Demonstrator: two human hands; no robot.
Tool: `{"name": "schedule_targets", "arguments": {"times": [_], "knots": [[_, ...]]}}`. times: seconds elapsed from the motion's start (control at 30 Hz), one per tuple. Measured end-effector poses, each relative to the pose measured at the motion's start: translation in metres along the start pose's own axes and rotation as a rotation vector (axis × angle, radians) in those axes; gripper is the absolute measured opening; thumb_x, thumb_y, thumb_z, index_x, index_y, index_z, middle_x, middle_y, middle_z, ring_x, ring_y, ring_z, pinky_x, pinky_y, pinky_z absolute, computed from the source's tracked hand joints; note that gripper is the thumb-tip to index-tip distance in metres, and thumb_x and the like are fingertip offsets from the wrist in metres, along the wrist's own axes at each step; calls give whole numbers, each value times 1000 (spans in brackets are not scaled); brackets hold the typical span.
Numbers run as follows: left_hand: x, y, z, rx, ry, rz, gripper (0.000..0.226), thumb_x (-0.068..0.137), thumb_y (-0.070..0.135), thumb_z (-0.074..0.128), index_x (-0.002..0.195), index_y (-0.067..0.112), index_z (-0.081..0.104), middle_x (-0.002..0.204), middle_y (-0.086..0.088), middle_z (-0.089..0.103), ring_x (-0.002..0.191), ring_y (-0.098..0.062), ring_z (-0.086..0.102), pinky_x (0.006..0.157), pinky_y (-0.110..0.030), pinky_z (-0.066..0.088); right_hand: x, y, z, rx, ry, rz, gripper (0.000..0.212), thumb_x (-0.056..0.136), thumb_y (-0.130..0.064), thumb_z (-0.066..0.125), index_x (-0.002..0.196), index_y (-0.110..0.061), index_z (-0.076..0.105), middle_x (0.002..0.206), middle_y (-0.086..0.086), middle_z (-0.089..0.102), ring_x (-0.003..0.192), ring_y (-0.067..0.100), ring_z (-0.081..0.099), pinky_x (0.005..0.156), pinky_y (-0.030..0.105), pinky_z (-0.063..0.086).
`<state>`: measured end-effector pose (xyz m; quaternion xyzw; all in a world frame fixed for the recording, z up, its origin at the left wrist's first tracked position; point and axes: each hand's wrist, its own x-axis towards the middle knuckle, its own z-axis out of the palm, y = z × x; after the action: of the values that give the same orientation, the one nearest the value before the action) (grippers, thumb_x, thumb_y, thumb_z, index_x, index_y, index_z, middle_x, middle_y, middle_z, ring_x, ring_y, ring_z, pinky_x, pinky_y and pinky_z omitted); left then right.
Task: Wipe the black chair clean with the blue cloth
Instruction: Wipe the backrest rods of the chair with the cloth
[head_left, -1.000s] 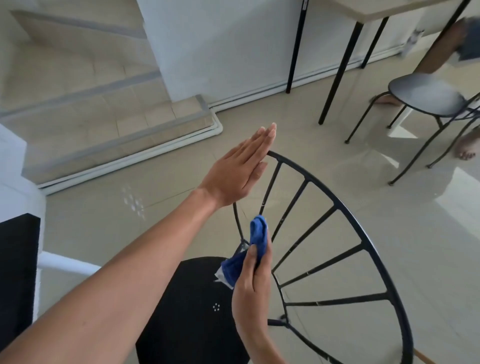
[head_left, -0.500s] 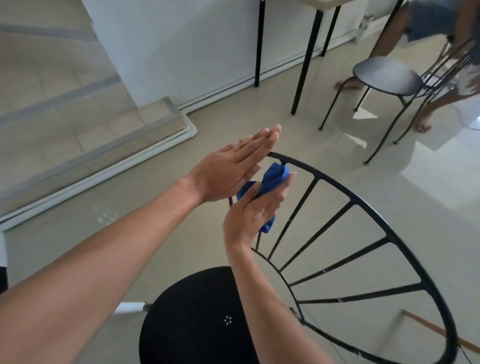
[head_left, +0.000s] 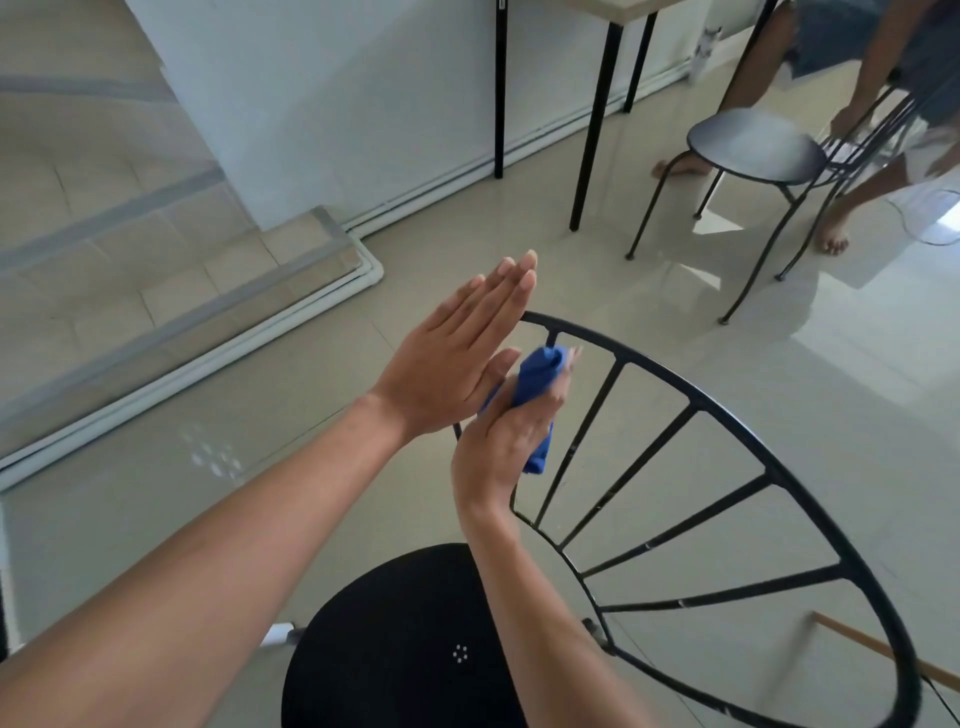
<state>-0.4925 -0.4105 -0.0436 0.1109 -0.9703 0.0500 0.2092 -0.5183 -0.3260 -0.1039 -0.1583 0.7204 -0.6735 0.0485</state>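
Observation:
The black chair (head_left: 748, 447) stands below me, its round seat (head_left: 395, 639) at the bottom and its curved backrest with thin spokes on the right. My right hand (head_left: 498, 436) grips the folded blue cloth (head_left: 537, 395) around the leftmost spoke, just under the top rail. My left hand (head_left: 457, 353) is flat with straight fingers, resting against the left end of the backrest beside the cloth. It holds nothing.
A second black chair (head_left: 753, 145) stands at the upper right beside a person's bare legs and feet (head_left: 831, 228). Black table legs (head_left: 592, 130) rise at top centre. A tiled step (head_left: 218, 291) with a white edge runs along the left.
My right hand slid the cloth up the spoke from near the seat to just under the top rail. My left hand stayed at the backrest. The view shifted slightly.

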Motion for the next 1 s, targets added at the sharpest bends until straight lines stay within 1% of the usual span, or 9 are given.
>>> {"name": "schedule_targets", "arguments": {"times": [0.1, 0.17, 0.33, 0.57, 0.73, 0.8, 0.87, 0.93, 1.0], "knots": [[2, -2, -2, -27, -2, 9, 57, 111, 21, 34, 161, -5, 21, 171, -18, 18, 160, -28, 17, 128, -46, 27, 14, 1, 6, 9, 27, -89, 56, 108, -45, 35, 158, -29, 16, 155, 7, 43, 136, 33, 51, 109, 57, 45], [2, -2, -2, -48, -7, 3, 57, 111, 19, 35, 161, -5, 20, 171, -18, 18, 161, -28, 16, 129, -46, 25, 14, 16, 2, 19, -39, -69, 56, 106, -48, 34, 157, -28, 22, 142, 9, 53, 124, 30, 60, 100, 51, 53], [0, 2, 0, -69, 8, -29, 59, 111, 18, 39, 161, -4, 19, 172, -17, 16, 161, -27, 14, 129, -46, 24, -13, 48, -18, 66, -194, 213, 47, 109, -27, 40, 155, -27, 31, 119, 12, 64, 101, 5, 65, 84, 7, 52], [0, 6, 3, -82, 19, -73, 60, 110, 18, 40, 162, -3, 17, 172, -17, 14, 162, -28, 11, 129, -46, 23, -33, 26, -53, 134, -319, 323, 37, 111, -21, 37, 148, -23, 42, 100, 8, 67, 101, 11, 68, 97, 24, 56], [-1, 6, 5, -116, 22, -84, 59, 111, 19, 37, 162, -2, 16, 173, -16, 12, 162, -28, 10, 130, -45, 21, -55, -28, -106, 210, -351, 256, 37, 110, -10, 35, 146, -6, 41, 97, -19, 71, 93, -1, 68, 87, 10, 52], [-1, 5, 4, -121, 25, -72, 59, 112, 20, 36, 162, -2, 16, 173, -16, 13, 162, -28, 10, 130, -45, 21, -53, -44, -123, 213, -358, 135, 36, 111, -12, 34, 144, 0, 40, 100, -25, 70, 96, -3, 68, 90, 14, 53], [-2, 3, 3, -127, 20, -58, 59, 112, 20, 35, 162, -2, 16, 173, -16, 14, 161, -28, 11, 130, -46, 22, -39, -60, -133, 144, -332, -102, 40, 110, -18, 35, 142, 6, 39, 123, -10, 69, 113, 6, 66, 104, 28, 51], [-3, 1, 2, -128, 12, -42, 58, 112, 20, 34, 162, -2, 15, 173, -17, 14, 161, -28, 12, 129, -46, 23, -20, -68, -138, 54, -324, -457, 38, 110, -18, 40, 142, 3, 39, 151, 16, 46, 142, 23, 48, 119, 45, 38], [-3, -1, 0, -121, 5, -19, 57, 112, 20, 29, 163, -2, 15, 173, -16, 13, 161, -27, 12, 130, -44, 22, 0, -71, -138, -154, -321, -793, 41, 107, -11, 52, 145, -5, 39, 156, 13, 37, 152, 31, 30, 122, 56, 28]]}}
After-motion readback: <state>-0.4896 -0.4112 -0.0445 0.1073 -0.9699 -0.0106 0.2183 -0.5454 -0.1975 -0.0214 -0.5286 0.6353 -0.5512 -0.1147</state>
